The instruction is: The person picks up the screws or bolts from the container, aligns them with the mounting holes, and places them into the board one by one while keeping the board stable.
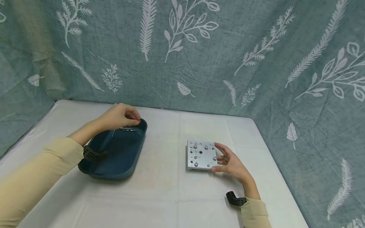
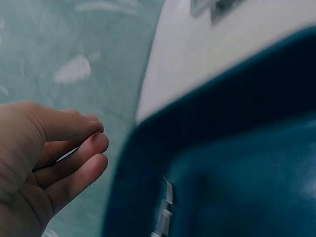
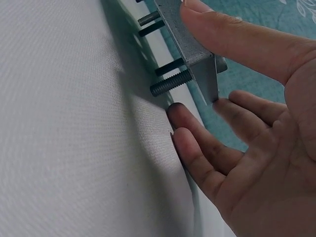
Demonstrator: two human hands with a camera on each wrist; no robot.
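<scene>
The left hand point(image 1: 121, 116), fingertips near its thumb, hold impossible to tell, hovers above slim metal fasteners point(image 1: 129, 129) lying mostly crosswise in the rounded dark-blue tray point(image 1: 122, 155); rightward, the right hand point(image 1: 231, 163) grips the square silvery metal plate point(image 1: 203, 158).

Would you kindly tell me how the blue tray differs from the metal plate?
The blue tray is larger, with rounded corners; the metal plate is smaller, with sharper ones. The blue tray is hollow, with small metal pieces inside; the metal plate is flat, with bolts projecting underneath. Both are roughly rectangular.
</scene>
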